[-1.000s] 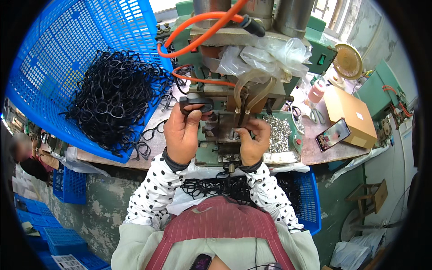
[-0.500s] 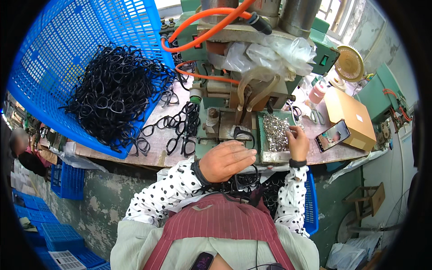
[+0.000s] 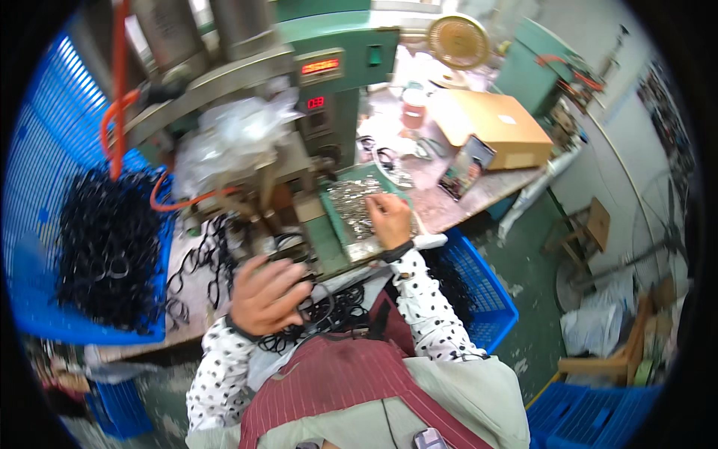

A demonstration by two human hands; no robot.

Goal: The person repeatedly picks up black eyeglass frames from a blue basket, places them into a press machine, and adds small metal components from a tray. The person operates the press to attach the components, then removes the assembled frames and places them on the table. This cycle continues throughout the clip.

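My left hand (image 3: pixel 269 295) is in front of the machine's work block, palm down with fingers stretched out and slightly blurred. A black eyeglass frame (image 3: pixel 321 301) is close by its fingertips; whether they touch cannot be made out. My right hand (image 3: pixel 391 221) is over a shallow green tray (image 3: pixel 335 217) of small shiny metal parts (image 3: pixel 355 196), its thumb and fingers pinched together. What sits in that pinch, if anything, is too small to see. More black frames (image 3: pixel 348 305) lie in front of my apron, below the table edge.
A green machine (image 3: pixel 340 34) with metal cylinders, an orange hose (image 3: pixel 118 90) and a plastic bag (image 3: pixel 239 127) rises behind my hands. Blue baskets of black frames (image 3: pixel 112 247) stand left and lower right. A phone (image 3: pixel 467 166) leans near a cardboard box (image 3: pixel 486 112).
The view has swung right, so the machine sits further left. My left hand's fingers have spread apart and show farther from the tray. My right hand stays at the metal parts, pinched.
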